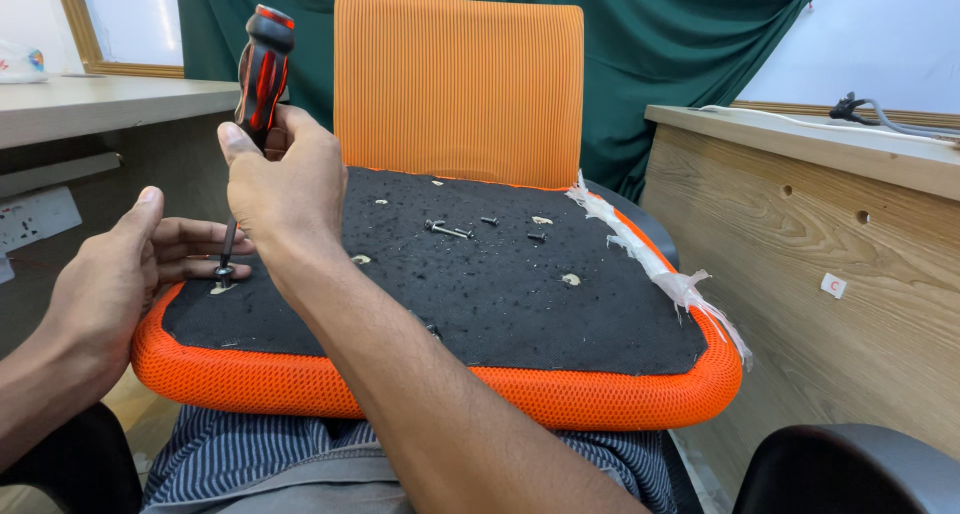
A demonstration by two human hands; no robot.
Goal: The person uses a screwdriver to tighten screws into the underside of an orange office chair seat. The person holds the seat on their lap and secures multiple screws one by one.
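Gripping a red-and-black screwdriver (262, 69) upright, the right hand (285, 179) drove a screw (223, 271) at the seat pad's (480, 284) left edge. The left hand (115, 274), its grip open, steadied it with fingertips; keeping the tip seated seemed the next need.

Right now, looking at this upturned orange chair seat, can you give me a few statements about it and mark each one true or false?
1. The right hand grips a red-and-black screwdriver held upright. True.
2. The left hand holds a hammer. False: its fingers rest beside the screwdriver's tip.
3. Loose dark screws lie on the black fabric underside of the orange mesh seat. True.
4. A blue curtain hangs behind. False: the curtain is dark green.
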